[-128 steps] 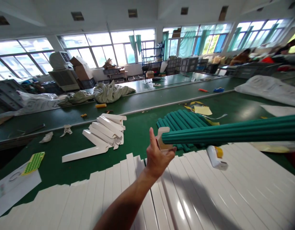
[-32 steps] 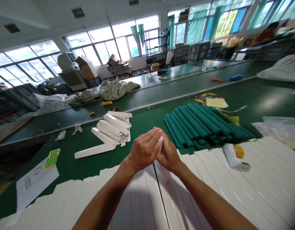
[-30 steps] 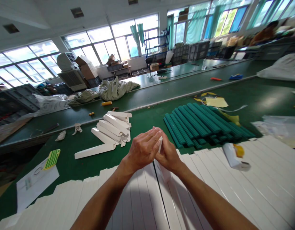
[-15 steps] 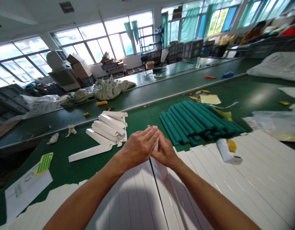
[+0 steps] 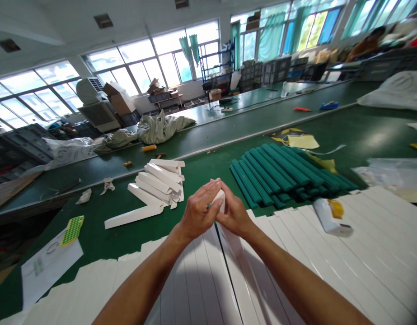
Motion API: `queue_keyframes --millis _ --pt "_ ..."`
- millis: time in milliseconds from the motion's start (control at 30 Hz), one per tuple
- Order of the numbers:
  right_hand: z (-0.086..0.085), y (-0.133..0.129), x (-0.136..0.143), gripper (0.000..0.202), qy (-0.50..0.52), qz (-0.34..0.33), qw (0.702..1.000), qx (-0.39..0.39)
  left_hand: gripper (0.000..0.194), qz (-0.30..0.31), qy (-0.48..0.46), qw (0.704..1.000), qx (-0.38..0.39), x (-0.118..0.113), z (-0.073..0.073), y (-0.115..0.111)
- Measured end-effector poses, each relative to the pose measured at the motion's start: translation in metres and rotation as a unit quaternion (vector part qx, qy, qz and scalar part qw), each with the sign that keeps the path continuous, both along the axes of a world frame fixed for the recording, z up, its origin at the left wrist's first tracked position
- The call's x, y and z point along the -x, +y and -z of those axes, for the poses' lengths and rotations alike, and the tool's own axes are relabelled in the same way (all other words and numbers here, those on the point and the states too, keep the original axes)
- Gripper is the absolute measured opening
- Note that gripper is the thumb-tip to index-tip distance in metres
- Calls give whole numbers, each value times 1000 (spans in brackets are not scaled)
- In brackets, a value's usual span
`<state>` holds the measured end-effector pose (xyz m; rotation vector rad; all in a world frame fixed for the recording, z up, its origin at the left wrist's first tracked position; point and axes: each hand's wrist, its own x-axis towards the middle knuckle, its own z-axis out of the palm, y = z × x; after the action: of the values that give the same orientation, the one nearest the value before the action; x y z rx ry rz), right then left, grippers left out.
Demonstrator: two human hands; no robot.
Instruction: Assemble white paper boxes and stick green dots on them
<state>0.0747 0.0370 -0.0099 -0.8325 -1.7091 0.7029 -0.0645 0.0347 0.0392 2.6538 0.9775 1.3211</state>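
Both hands meet at the far end of a long, narrow white carton [image 5: 232, 243] in the middle of the view. My left hand [image 5: 198, 212] is closed over that end, its thumb lying on the white end face. From the other side, my right hand [image 5: 236, 214] wraps the carton, fingertips touching those of the left. Palms and fingers hide much of the carton's end. Flat white cartons [image 5: 191, 275] lie side by side beneath my forearms. Ahead to the left is a pile of narrow white cartons [image 5: 157, 180]; green ridged strips [image 5: 272, 174] are stacked ahead to the right.
A white tape dispenser with yellow tape [image 5: 332, 219] rests on the right-hand cartons. At left lie a printed paper sheet [image 5: 49, 271] and a green sticker sheet [image 5: 72, 229]. Plastic bags [image 5: 391, 174] lie at right. A raised strip [image 5: 225, 146] crosses the green table.
My left hand has shifted its hold: its thumb now shows on the carton's end, where flat fingers covered it before. The whole view has swung slightly left.
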Motion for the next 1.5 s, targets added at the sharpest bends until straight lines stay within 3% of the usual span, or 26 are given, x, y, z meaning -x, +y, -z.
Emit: queue_keyframes --millis 200,400,500,567,600,633,667,700,733,767,800,900,1000,1133,1300,1500 --pt "4 6 1 77 0 -16 999 -32 43 29 46 998 -11 1 5 0" --pt "4 7 -10 82 -32 -47 997 -46 47 -22 -3 999 -46 -13 25 -3" --pt "13 -2 -35 89 -70 -58 995 -36 53 -45 -35 995 -82 -18 34 -1" --pt "27 -10 -69 77 -39 41 998 5 55 -57 -50 992 -100 -18 38 0" --pt "35 -14 -91 66 -11 143 989 42 56 -59 -53 991 -106 -18 39 0" --pt "44 -18 -117 57 23 275 958 81 57 -59 -53 991 -111 -19 39 -1" --pt "52 -22 -144 50 39 430 893 129 58 -57 -53 990 -115 -19 39 -2" --pt "60 -25 -172 46 32 562 804 191 58 -53 -54 990 -119 -20 39 -3" --pt "68 -27 -198 47 32 613 757 222 58 -50 -54 990 -121 -20 38 -5" --pt "75 -30 -221 45 34 637 730 246 58 -48 -56 990 -123 -21 37 -6" --pt "81 -31 -240 39 36 647 711 272 58 -47 -57 990 -124 -22 37 -7" --pt "97 -34 -271 20 55 623 704 336 58 -45 -55 989 -128 -24 35 -8" --pt "106 -28 -276 19 108 594 696 389 58 -43 -50 989 -132 -24 34 -9" --pt "105 -16 -281 24 205 561 666 446 57 -36 -49 989 -133 -23 34 -9" --pt "104 -23 -286 24 301 525 670 430 56 -37 -46 990 -129 -21 34 -10" --pt "121 -47 -281 17 372 493 687 382 56 -36 -41 990 -127 -22 33 -9"
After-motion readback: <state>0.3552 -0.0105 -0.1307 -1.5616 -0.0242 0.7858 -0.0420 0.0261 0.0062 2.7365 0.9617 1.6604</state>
